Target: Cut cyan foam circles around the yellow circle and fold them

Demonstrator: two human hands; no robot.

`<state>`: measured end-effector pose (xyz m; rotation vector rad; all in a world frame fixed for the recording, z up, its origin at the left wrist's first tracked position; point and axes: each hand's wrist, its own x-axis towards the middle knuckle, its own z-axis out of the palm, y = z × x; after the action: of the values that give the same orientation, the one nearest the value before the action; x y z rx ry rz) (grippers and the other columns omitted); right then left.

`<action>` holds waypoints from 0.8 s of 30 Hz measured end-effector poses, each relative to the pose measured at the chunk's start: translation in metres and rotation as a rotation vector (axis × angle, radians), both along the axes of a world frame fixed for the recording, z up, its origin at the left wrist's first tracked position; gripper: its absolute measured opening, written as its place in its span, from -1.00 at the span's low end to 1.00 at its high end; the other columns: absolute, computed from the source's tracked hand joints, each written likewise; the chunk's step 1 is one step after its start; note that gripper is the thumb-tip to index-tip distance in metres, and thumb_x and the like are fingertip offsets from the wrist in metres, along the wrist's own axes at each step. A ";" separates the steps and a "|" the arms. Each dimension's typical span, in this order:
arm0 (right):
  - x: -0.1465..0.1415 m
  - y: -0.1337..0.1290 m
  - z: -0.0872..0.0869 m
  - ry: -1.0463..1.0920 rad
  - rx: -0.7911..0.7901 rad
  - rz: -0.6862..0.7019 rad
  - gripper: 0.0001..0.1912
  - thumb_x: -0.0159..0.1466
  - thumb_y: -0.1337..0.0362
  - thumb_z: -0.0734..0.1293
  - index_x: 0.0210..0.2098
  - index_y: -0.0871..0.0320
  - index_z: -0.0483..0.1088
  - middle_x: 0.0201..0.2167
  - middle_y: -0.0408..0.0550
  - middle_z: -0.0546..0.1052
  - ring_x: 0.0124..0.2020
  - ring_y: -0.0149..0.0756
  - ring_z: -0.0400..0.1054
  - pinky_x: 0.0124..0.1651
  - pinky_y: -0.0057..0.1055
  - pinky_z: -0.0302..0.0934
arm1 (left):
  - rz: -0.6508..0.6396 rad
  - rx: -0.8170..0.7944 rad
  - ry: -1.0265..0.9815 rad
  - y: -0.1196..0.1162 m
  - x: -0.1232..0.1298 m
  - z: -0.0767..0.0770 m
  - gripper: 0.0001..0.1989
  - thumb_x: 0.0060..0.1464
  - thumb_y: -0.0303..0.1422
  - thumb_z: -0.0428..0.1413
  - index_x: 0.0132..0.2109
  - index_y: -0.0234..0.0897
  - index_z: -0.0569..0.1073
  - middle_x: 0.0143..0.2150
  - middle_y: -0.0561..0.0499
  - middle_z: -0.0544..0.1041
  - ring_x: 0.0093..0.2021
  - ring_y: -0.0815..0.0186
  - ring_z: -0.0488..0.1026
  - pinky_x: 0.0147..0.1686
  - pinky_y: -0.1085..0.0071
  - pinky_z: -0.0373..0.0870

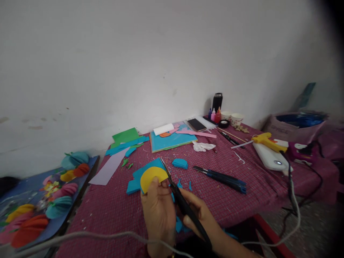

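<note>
A yellow half-round paper piece [150,175] is pinched between the thumb and fingers of my left hand [158,204]. My right hand [200,211] grips black-handled scissors [188,208], whose blades reach up to the right edge of the yellow paper. Beneath and behind it lies blue paper [152,165] on the cloth. A small stack of blue half-round pieces [180,163] sits just beyond the scissor tips. Blue scraps [179,184] are scattered close to my hands, some partly hidden by them.
A box cutter [223,179] lies to the right on the red checked cloth [107,211]. Farther right are a yellow glue gun [268,142] and a white power bank-like block [271,156]. A pale cable [107,234] crosses the front. Paper ornaments [60,206] lie on a blue board at left.
</note>
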<state>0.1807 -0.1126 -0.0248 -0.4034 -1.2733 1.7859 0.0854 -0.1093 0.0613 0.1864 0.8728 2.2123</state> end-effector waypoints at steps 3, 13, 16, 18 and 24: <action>0.001 -0.001 0.006 -0.029 0.018 -0.014 -0.38 0.07 0.05 0.42 0.11 -0.02 0.33 -0.31 -0.05 0.46 -0.40 -0.34 0.27 -0.35 -0.41 0.22 | -0.009 0.000 -0.002 -0.001 -0.001 0.000 -0.84 -0.23 -0.44 0.22 -0.44 -0.30 0.37 -0.54 0.15 0.41 -0.51 0.46 0.37 -0.45 0.51 0.32; 0.005 -0.003 0.022 -0.144 0.076 -0.058 -0.39 0.10 -0.03 0.37 0.08 0.08 0.35 -0.44 -0.11 0.38 -0.48 -0.39 0.18 -0.36 -0.40 0.21 | -0.003 0.008 0.075 0.000 -0.003 -0.002 -0.84 -0.22 -0.42 0.21 -0.47 -0.29 0.35 -0.55 0.16 0.40 -0.54 0.48 0.36 -0.45 0.52 0.33; 0.006 -0.003 0.019 -0.119 0.039 0.003 -0.40 0.11 -0.01 0.37 0.11 0.04 0.31 -0.49 -0.17 0.32 -0.58 -0.48 0.08 -0.50 -0.49 0.14 | 0.009 0.011 0.070 0.001 -0.005 -0.003 -0.84 -0.24 -0.44 0.22 -0.47 -0.29 0.36 -0.55 0.16 0.41 -0.54 0.49 0.35 -0.45 0.53 0.32; 0.007 -0.002 0.016 -0.086 0.008 0.075 -0.36 0.11 -0.02 0.38 0.14 0.03 0.26 -0.49 -0.19 0.30 -0.62 -0.52 0.02 -0.56 -0.53 0.08 | 0.015 0.013 0.059 0.001 -0.007 -0.002 -0.83 -0.26 -0.45 0.23 -0.47 -0.29 0.37 -0.55 0.17 0.42 -0.53 0.50 0.36 -0.45 0.55 0.32; 0.015 0.004 0.016 0.002 0.003 0.144 -0.31 0.08 -0.07 0.39 0.14 0.01 0.25 -0.28 -0.06 0.34 -0.36 -0.36 0.22 -0.31 -0.40 0.21 | 0.039 -0.004 0.057 0.000 -0.007 -0.001 -0.84 -0.27 -0.48 0.24 -0.49 -0.29 0.39 -0.54 0.15 0.45 -0.52 0.47 0.38 -0.44 0.52 0.32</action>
<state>0.1956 -0.1085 -0.0088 -0.3147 -1.3326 1.9038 0.0785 -0.1096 0.0605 0.2336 0.9192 2.2506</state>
